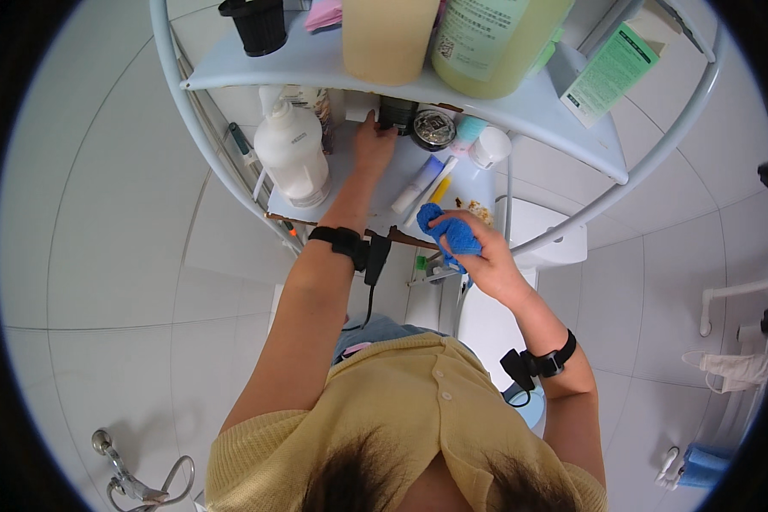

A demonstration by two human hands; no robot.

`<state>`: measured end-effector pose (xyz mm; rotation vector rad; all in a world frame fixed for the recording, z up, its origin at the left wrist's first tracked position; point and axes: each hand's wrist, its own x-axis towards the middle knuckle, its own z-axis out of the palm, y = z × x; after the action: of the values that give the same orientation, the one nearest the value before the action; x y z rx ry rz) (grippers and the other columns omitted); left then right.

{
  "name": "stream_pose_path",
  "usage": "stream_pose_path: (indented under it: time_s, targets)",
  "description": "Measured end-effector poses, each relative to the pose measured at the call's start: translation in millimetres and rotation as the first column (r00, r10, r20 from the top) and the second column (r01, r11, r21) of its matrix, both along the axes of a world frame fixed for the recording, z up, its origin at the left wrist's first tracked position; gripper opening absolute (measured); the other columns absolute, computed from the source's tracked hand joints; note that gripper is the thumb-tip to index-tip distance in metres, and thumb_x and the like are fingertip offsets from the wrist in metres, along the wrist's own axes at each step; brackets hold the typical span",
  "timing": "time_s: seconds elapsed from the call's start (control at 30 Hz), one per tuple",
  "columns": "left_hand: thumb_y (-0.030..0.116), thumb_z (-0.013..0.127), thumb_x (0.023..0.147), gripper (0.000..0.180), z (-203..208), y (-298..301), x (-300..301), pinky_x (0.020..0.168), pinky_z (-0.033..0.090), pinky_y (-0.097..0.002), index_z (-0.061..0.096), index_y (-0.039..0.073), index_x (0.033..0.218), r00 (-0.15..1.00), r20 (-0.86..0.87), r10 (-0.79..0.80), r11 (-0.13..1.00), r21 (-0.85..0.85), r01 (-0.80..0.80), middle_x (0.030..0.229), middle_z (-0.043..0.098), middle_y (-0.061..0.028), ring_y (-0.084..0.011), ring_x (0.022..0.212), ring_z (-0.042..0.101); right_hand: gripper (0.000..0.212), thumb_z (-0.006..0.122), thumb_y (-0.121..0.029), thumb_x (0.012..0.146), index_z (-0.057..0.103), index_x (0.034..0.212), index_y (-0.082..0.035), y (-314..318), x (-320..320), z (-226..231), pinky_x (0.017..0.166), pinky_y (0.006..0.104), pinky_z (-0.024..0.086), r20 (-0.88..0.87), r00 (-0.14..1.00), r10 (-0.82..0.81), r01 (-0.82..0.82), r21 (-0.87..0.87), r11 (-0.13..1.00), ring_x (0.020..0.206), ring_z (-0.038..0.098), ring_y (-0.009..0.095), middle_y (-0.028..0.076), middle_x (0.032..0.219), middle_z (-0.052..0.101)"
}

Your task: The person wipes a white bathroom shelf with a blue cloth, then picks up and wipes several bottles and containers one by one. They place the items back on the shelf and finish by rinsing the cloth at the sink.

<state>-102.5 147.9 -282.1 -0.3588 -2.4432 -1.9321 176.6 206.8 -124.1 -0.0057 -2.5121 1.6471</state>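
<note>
My left hand (374,147) reaches deep onto the lower shelf (350,200), its fingers closed at the side of a dark jar (398,115); the far fingertips are partly hidden. In front of the shelf's right part, my right hand (493,266) grips a crumpled blue cloth (454,234). Right of the dark jar sits a round jar with a shiny patterned lid (434,128). A white pump bottle (290,154) stands left of my left forearm. Between my hands lie a white tube with a blue end (416,185) and a yellow stick-like item (439,190).
Above, the upper shelf (316,75) carries a black cup (258,27), large bottles of yellowish liquid (495,43) and a green-white box (613,75). A white tub (491,148) stands at the lower shelf's right. Curved metal rails (176,85) frame the rack. A white toilet (555,230) is behind it.
</note>
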Motion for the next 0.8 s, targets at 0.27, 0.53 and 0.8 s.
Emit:
stream_pose_path:
  time_s: [0.27, 0.53, 0.8]
  targets:
    - [-0.002, 0.062, 0.077, 0.04, 77, -95, 95, 0.084, 0.048, -0.037, 0.056, -0.001, 0.116, 0.795, -0.596, 0.114, 0.993, 0.073, -0.087, 0.114, 0.053, -0.0168, -0.0296, 0.102, 0.054, 0.026, 0.063, -0.017, 0.094, 0.062, 0.116, -0.005, -2, -36, -19, 0.069, 0.0253, 0.045, 0.131, 0.979, -0.157, 0.172, -0.108, 0.979, 0.073, 0.052, 0.011, 0.002, 0.08, 0.06]
    - [0.006, 0.079, 0.07, 0.08, 85, -164, 106, 0.107, 0.03, -0.045, 0.032, 0.0, 0.135, 0.81, -0.504, 0.301, 0.947, 0.054, -0.318, 0.137, 0.033, -0.022, -0.0384, 0.13, 0.032, 0.045, 0.064, -0.022, 0.091, 0.053, 0.129, 0.0, -24, -117, -64, 0.086, 0.0361, 0.049, 0.141, 0.964, -0.227, 0.233, -0.032, 0.972, 0.098, 0.061, 0.029, 0.021, 0.123, 0.057]
    - [0.012, 0.085, 0.065, 0.108, 86, -156, 77, 0.107, 0.035, -0.0431, 0.016, -0.003, 0.146, 0.949, -0.133, 0.286, 0.958, 0.037, -0.283, 0.141, 0.034, -0.0239, -0.038, 0.131, 0.039, 0.059, 0.067, -0.019, 0.083, 0.051, 0.14, -0.015, -37, -208, -114, 0.105, 0.053, 0.034, -0.018, 0.95, -0.313, 0.255, 0.627, 0.736, 0.132, 0.036, 0.038, 0.002, 0.153, 0.038]
